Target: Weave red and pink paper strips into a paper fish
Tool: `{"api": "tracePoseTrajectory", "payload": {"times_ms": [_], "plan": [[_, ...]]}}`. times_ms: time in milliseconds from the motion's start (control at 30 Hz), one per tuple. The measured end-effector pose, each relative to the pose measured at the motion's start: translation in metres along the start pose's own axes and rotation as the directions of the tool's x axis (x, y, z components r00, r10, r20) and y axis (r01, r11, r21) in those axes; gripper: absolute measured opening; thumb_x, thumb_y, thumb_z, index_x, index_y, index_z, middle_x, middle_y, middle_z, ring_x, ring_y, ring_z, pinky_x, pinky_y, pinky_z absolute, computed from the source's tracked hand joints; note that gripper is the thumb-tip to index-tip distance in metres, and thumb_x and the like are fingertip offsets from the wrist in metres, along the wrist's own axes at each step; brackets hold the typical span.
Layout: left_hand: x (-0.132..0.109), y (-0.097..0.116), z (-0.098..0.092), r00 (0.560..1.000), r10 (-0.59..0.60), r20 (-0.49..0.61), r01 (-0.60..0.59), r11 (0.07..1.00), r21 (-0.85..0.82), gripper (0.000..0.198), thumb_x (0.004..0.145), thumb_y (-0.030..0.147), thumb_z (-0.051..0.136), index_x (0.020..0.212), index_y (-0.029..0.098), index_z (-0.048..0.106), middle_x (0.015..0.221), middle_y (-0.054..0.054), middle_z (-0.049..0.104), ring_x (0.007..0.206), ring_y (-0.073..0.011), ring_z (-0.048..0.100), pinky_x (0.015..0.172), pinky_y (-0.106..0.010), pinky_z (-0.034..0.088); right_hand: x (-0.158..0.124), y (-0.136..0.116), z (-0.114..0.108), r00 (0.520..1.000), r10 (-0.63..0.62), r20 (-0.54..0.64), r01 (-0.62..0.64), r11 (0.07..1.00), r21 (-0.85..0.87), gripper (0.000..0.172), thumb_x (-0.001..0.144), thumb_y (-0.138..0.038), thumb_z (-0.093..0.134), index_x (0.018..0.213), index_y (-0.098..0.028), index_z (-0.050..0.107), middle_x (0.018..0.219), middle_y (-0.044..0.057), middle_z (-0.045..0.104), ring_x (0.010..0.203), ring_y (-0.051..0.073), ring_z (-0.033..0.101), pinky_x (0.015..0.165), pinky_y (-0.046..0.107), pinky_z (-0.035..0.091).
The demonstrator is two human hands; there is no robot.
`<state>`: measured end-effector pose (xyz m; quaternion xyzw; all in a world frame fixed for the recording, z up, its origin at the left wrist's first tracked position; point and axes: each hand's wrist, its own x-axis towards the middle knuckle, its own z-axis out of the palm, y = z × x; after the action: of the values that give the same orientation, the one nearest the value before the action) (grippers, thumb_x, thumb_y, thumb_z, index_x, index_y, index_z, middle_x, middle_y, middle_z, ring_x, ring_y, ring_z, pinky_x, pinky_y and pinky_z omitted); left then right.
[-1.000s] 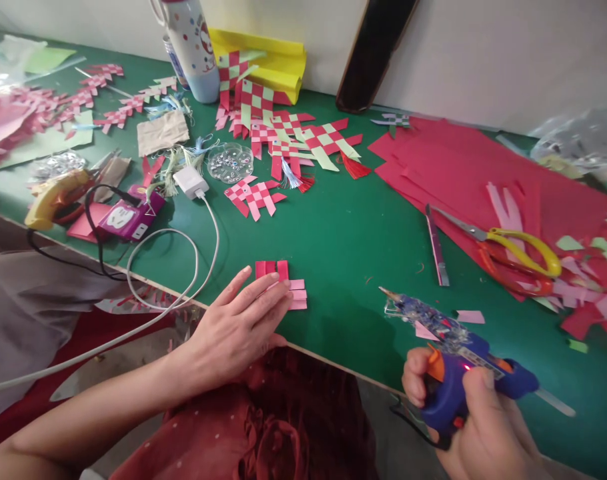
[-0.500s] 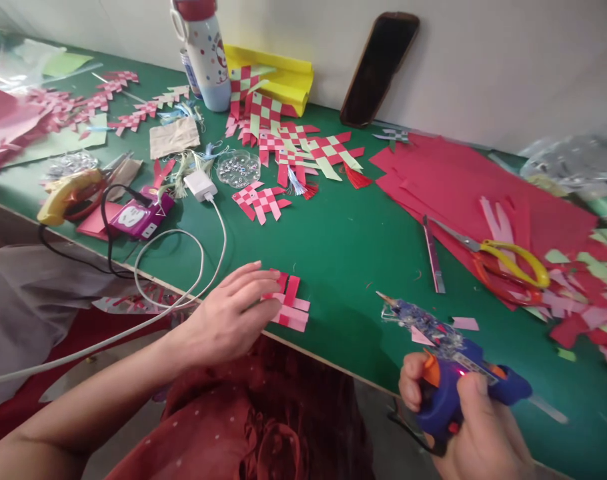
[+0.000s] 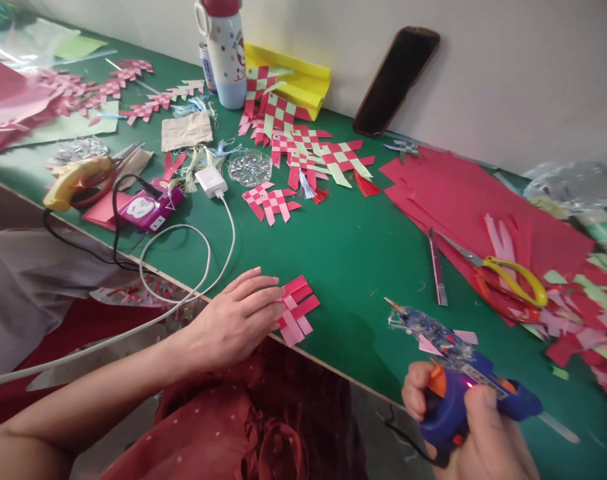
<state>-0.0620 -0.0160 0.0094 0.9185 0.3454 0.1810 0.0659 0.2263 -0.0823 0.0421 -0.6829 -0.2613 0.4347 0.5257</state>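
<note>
Near the table's front edge lies a woven piece of red and pink paper strips (image 3: 299, 310). My left hand (image 3: 241, 317) rests palm down at its left side, fingers stretched out, the fingertips over its left edge. At the right, my right hand (image 3: 476, 423) is wrapped round a blue glue gun (image 3: 448, 400) with an orange trigger and a small red light. The gun's nozzle points up and left, above the table and apart from the woven piece. A clear glue stick sticks out of its back end. Small pink paper scraps (image 3: 428, 345) lie by the nozzle.
Red sheets (image 3: 493, 213), scissors (image 3: 516, 280) and a cutter (image 3: 437, 273) lie right. Behind are woven paper fish (image 3: 303, 143), a bottle (image 3: 227, 60) and a leaning phone (image 3: 396, 80). A white cable (image 3: 208, 253) loops left, near a purple socket block (image 3: 151, 207).
The woven piece has turned on the table beside my left hand, and its strips now lie slanted. The view has shifted slightly. My right hand still holds the glue gun.
</note>
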Motion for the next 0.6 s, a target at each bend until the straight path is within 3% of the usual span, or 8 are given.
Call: {"api": "tracePoseTrajectory", "payload": {"times_ms": [67,167,233,300,367,467,600], "plan": [[0.001,0.002,0.003,0.998,-0.063,0.012,0.063,0.997,0.043,0.029,0.098,0.029,0.052,0.123,0.019,0.062,0.131,-0.004,0.064,0.123,-0.0244,0.053,0.115,-0.047,0.032,-0.001,0.000,0.000,1.000,0.017,0.012,-0.017,1.000,-0.002,0.049,0.067,-0.068,0.070,0.068,-0.019,0.064,0.058,0.002,0.060,0.045,0.013,0.053,0.041,0.024,0.044],[0.002,-0.001,0.006,0.997,-0.053,0.057,0.050,0.997,0.056,0.033,0.098,0.036,0.053,0.128,0.023,0.060,0.135,-0.001,0.062,0.123,-0.0248,0.052,0.117,-0.049,0.023,-0.002,0.001,-0.001,0.999,0.031,0.008,-0.031,1.000,0.006,0.047,0.068,-0.067,0.070,0.070,-0.020,0.065,0.060,0.001,0.061,0.045,0.013,0.053,0.041,0.024,0.044],[0.005,-0.010,0.004,0.997,-0.007,0.073,0.007,1.000,0.003,0.030,0.099,0.026,0.051,0.128,0.025,0.059,0.135,0.001,0.063,0.132,-0.0258,0.045,0.118,-0.053,0.014,-0.002,0.001,0.000,1.000,0.017,0.008,-0.017,1.000,0.008,0.046,0.070,-0.066,0.069,0.071,-0.020,0.065,0.061,0.001,0.062,0.046,0.013,0.053,0.042,0.024,0.045],[0.010,-0.020,0.002,0.991,0.077,0.110,-0.069,0.995,-0.073,0.029,0.098,0.017,0.047,0.122,0.026,0.062,0.135,0.002,0.062,0.139,-0.0263,0.038,0.117,-0.055,0.012,-0.002,0.000,0.002,1.000,-0.006,0.022,0.006,1.000,0.008,0.046,0.070,-0.066,0.069,0.070,-0.020,0.065,0.061,0.002,0.062,0.045,0.013,0.054,0.042,0.024,0.045],[0.016,-0.025,0.000,0.995,0.063,0.075,-0.056,0.993,-0.100,0.030,0.099,0.013,0.043,0.118,0.025,0.063,0.131,0.001,0.065,0.133,-0.0256,0.045,0.114,-0.054,0.021,-0.003,-0.001,0.005,0.999,-0.021,0.041,0.021,1.000,0.009,0.046,0.071,-0.066,0.069,0.069,-0.020,0.066,0.060,0.002,0.062,0.044,0.013,0.054,0.040,0.024,0.044],[0.025,-0.020,0.001,0.992,-0.124,0.011,0.124,0.987,-0.102,0.024,0.100,0.019,0.043,0.109,0.019,0.066,0.110,-0.006,0.070,0.103,-0.0220,0.058,0.094,-0.041,0.044,-0.004,-0.002,0.008,0.995,-0.027,0.099,0.027,1.000,-0.002,0.047,0.075,-0.066,0.065,0.069,-0.020,0.067,0.055,0.003,0.060,0.042,0.012,0.052,0.037,0.022,0.041],[0.039,-0.003,0.003,0.973,-0.211,0.095,0.218,0.973,-0.075,0.026,0.099,0.028,0.047,0.115,0.015,0.063,0.100,-0.008,0.065,0.089,-0.0210,0.058,0.084,-0.037,0.051,-0.007,0.004,0.008,0.983,-0.025,0.183,0.023,1.000,0.014,0.043,0.083,-0.061,0.059,0.074,-0.020,0.066,0.061,0.003,0.062,0.044,0.012,0.053,0.039,0.023,0.041]]}}
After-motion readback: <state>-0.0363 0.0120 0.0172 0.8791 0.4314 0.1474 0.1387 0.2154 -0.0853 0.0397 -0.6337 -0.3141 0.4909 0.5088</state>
